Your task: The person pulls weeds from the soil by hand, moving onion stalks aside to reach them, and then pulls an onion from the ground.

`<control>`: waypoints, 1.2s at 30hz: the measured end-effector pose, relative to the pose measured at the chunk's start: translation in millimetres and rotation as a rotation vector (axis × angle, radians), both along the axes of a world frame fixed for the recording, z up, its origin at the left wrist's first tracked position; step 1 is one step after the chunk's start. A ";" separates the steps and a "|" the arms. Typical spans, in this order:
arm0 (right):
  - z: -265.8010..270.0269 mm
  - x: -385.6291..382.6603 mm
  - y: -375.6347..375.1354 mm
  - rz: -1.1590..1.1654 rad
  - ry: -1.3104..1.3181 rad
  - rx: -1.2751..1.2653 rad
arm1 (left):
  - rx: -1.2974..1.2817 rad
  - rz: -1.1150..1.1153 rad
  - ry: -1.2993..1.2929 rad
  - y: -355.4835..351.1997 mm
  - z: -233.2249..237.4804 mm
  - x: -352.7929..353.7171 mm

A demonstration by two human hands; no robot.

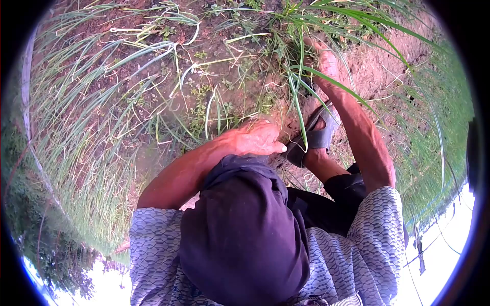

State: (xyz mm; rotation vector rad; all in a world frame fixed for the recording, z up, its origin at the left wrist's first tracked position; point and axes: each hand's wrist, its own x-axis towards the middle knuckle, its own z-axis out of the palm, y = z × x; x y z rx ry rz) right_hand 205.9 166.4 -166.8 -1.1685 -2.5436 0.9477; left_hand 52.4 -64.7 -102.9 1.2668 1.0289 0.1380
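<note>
My left hand (258, 136) is low over the soil in the middle of the view, back of the hand up. Its thumb sticks out to the right, apart from the slightly blurred fingers, and nothing shows in it. Farther forward on the right, my right hand (326, 61) reaches into a tuft of long green grass (293, 30). Its fingers are bent around the lower blades, and leaves partly cover them. Long blades hang down from there between my two hands. Just below, a foot in a dark sandal (321, 137) rests on the ground.
Rows of thin, onion-like green leaves (81, 148) lean over the left side. Small weeds (201, 102) grow in the brown soil (219, 71) ahead. More greenery (434, 127) stands at the right. A head in a dark covering (245, 229) fills the lower middle.
</note>
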 end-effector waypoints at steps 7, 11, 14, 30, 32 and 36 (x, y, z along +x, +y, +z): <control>-0.5 -42.3 4.3 0.032 -0.318 0.103 | -0.005 0.079 0.093 -1.4 7.4 4.2; -17.9 -40.2 1.4 -0.109 -0.162 0.168 | -0.044 -0.036 0.110 5.3 4.9 3.5; -35.0 -34.0 8.5 -0.308 -0.157 0.047 | -0.015 -0.006 0.108 0.3 1.0 4.8; -24.2 -59.3 11.1 0.091 -0.206 0.529 | -0.042 0.044 0.132 2.9 8.5 3.8; -28.9 -56.8 15.6 0.185 -0.403 0.417 | -0.063 0.019 0.146 4.8 9.0 3.2; 3.7 -61.2 23.0 -0.012 -0.320 -0.138 | -0.095 0.033 0.146 6.9 13.4 1.5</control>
